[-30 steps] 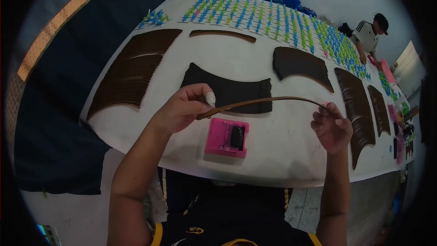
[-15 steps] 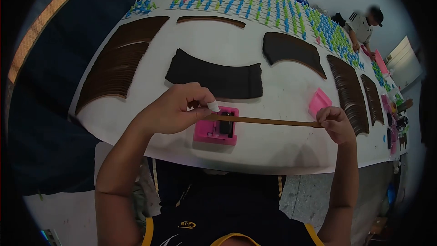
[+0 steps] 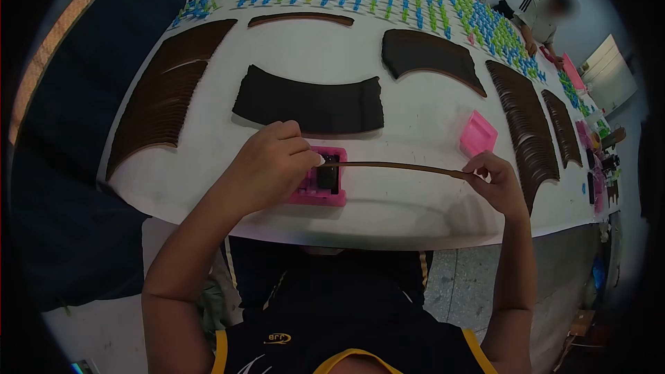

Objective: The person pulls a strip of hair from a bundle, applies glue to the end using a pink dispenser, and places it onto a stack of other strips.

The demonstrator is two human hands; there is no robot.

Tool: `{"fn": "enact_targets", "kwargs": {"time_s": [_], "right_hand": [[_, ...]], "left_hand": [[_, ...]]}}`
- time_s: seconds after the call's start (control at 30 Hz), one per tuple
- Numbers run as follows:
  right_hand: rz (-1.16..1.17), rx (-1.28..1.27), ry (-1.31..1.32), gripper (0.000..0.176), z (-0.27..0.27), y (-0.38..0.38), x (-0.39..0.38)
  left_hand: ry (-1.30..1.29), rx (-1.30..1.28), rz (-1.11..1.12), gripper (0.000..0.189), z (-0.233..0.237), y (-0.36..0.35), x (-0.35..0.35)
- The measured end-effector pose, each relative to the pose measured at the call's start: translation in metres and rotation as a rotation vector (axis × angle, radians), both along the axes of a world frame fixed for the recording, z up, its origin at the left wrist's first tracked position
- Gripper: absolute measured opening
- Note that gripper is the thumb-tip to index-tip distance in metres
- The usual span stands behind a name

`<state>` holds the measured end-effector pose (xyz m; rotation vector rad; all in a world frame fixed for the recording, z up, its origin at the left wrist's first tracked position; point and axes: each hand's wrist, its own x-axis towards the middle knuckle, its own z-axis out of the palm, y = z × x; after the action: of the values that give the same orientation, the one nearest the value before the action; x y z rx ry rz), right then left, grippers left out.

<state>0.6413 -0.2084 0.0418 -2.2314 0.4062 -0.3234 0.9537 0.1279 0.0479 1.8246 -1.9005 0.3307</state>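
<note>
Head view: left hand (image 3: 273,166) clamps the left end of a brown strip (image 3: 395,165); right hand (image 3: 500,183) pinches its right end. The strip's left end is at the pink holder (image 3: 322,199), near side.

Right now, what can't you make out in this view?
- Strip: head view, left end hidden by the left hand.
- Pink box: head view, left side covered by the same hand.
- Clothespins: head view, farthest ones cut off by the top edge.
- Small items at the table's right end: head view, too small and dim.
</note>
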Motion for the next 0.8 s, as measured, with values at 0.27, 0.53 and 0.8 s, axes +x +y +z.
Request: {"fn": "enact_targets", "kwargs": {"time_s": [0.27,0.53,0.8], "right_hand": [[-0.043,-0.014,-0.008,0.015,-0.006,0.003,0.000],[-0.063,-0.003,0.002,0.014,-0.010,0.004,-0.001],[-0.032,-0.016,0.029,0.015,-0.014,0.001,-0.002]], "left_hand": [[0.000,0.003,-0.035,0.014,-0.005,-0.003,-0.003],[-0.008,0.042,-0.018,0.015,-0.005,-0.003,-0.003],[0.035,0.045,-0.040,0.009,-0.001,-0.004,-0.001]]}}
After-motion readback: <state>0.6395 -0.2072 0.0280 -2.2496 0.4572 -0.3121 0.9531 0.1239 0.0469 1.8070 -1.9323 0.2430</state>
